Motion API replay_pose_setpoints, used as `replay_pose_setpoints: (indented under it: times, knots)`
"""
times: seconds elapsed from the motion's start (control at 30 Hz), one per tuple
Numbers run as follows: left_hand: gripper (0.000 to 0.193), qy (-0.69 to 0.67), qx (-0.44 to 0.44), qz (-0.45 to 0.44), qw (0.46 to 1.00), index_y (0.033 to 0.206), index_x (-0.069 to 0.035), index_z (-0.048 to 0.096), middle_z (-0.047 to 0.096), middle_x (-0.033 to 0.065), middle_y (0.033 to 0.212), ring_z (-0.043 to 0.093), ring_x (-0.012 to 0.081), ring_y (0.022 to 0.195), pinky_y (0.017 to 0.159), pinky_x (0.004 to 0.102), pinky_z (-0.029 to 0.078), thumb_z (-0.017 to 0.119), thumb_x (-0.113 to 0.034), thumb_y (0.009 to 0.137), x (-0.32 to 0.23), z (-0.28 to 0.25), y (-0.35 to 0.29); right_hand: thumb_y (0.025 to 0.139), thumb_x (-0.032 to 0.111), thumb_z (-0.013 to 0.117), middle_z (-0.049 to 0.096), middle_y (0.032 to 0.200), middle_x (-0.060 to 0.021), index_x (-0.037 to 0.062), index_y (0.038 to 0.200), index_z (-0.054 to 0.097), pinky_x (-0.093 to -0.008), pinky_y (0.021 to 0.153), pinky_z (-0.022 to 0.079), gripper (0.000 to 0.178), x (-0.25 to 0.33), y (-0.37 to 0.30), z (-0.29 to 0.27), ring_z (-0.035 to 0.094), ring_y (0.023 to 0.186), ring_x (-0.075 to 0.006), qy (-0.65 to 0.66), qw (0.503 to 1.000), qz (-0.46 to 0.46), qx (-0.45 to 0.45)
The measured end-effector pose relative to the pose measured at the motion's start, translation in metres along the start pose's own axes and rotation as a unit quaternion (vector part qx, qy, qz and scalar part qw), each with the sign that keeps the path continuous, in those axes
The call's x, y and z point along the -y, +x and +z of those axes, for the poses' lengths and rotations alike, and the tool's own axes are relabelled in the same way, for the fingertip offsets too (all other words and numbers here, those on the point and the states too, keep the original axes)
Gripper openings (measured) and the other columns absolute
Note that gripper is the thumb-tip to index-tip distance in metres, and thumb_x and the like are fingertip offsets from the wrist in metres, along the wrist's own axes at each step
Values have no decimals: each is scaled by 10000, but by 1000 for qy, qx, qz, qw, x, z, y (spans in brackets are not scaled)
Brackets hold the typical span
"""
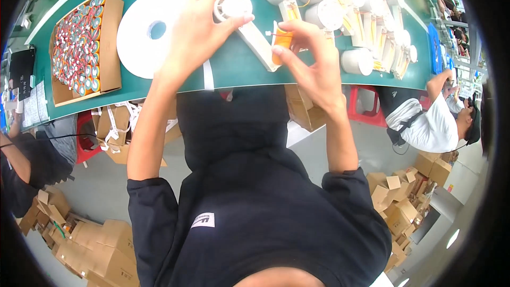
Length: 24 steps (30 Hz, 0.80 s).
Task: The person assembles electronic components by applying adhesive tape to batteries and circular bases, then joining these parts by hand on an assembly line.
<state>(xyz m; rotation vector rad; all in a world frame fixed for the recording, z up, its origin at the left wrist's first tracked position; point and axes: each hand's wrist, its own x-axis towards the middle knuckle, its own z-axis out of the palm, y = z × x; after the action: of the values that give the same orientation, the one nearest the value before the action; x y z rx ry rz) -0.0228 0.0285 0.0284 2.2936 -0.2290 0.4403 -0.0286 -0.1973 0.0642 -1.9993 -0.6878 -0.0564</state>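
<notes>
My left hand [199, 29] is closed around the round head of a white plastic housing [257, 45], thumb across its near rim. The housing's long narrow handle slants toward me and to the right. My right hand [314, 56] pinches an orange cylindrical battery [283, 38] between thumb and fingers, right beside the handle's lower end. A thin dark red wire and a pale strip show at the battery. Whether the battery touches the handle, I cannot tell. Left of my left hand lies a large white roll [139, 32], partly covered by that hand.
A cardboard box [112, 48] of wired batteries stands at the left on the green table [239, 74]. Several similar white housings [357, 62] with orange batteries crowd the right. Co-workers sit on both sides. Cartons [101, 250] and red stools [366, 107] stand below the table edge.
</notes>
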Motion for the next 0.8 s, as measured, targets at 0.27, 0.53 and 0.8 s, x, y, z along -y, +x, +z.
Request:
replay_pose_setpoints:
  times: [0.27,0.53,0.8]
  knots:
    - [469,-14,-15,-18,1000,1120,-20,647,643,142,983,636,259,930,800,358,506,804,-303,781,-5,2,4,808,73,755,659,981,-116,30,1129,618,-316,727,517,351,-1,-2,5,643,831,-238,-103,993,-48,28]
    - [477,1,-4,-22,1000,1097,-4,655,644,145,978,640,263,935,802,358,508,806,-320,772,-5,-1,8,830,148,732,587,915,-132,82,1134,625,-387,756,496,328,4,5,13,604,856,-312,-195,978,-12,79]
    - [477,-23,-23,-1,999,1042,6,626,615,188,958,633,328,878,765,397,514,785,-341,756,1,1,6,881,146,674,536,926,-131,93,1202,623,-382,745,477,329,-9,17,14,575,824,-282,-174,974,-69,126]
